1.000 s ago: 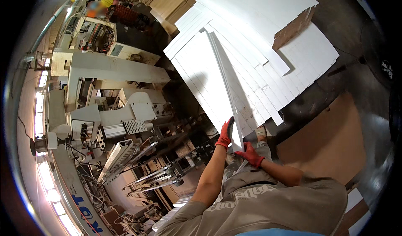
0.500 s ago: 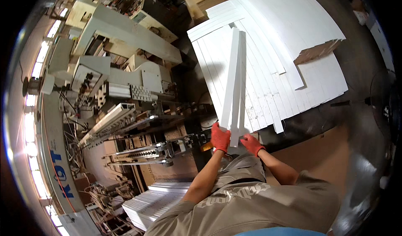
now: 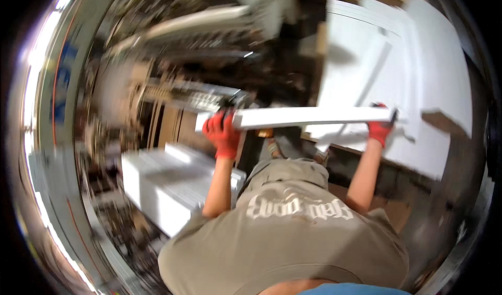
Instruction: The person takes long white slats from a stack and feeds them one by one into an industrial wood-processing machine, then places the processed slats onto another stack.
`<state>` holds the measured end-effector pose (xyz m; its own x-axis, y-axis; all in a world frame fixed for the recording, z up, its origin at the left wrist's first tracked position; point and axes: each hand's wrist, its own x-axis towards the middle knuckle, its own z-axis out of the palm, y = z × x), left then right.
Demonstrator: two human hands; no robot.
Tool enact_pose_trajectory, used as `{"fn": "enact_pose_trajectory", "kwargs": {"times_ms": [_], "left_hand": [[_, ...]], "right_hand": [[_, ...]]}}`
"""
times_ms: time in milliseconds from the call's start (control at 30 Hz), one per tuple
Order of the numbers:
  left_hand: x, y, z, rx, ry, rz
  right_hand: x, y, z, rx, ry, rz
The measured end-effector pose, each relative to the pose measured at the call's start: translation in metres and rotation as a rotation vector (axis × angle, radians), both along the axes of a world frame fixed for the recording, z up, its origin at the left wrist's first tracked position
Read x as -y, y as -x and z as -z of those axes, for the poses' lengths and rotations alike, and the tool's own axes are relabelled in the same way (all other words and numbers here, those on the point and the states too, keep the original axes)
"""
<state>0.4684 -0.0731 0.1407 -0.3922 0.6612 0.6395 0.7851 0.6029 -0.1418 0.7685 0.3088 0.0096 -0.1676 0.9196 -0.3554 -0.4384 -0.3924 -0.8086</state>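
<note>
Khaki shirt fabric fills the near field, print across the chest. Both hands wear red gloves. Left hand wraps fingers shut round one end of a long white board; right hand clamps the other end. Board sits level across the body, chest-high, clear of everything.

Below left: stack of white panels, flat-faced, square-edged, smooth matte finish. Beyond right: large pile of white sheets, overlapping, edges misaligned. Far left: grey metal machinery, heavily blurred, no detail readable.

Risks, my read: board is long and thin, grip is at the extreme ends, so the middle could sag or whip. Either end could clip the machinery or the sheet pile. Smooth coating plus gloves = slip risk if the grip loosens.
</note>
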Motion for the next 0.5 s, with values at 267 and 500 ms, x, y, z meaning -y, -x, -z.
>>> {"fn": "enact_pose_trajectory", "kwargs": {"times_ms": [267,500], "left_hand": [[0.020,0.057,0.051,1.289,-1.786,0.199],[0.015,0.160,0.030,1.714,-2.416,0.475]], "right_hand": [[0.132,0.135,-0.086,-1.023,0.126,-0.112],[0.163,0.200,-0.106,-0.225,-0.334,-0.299]]}}
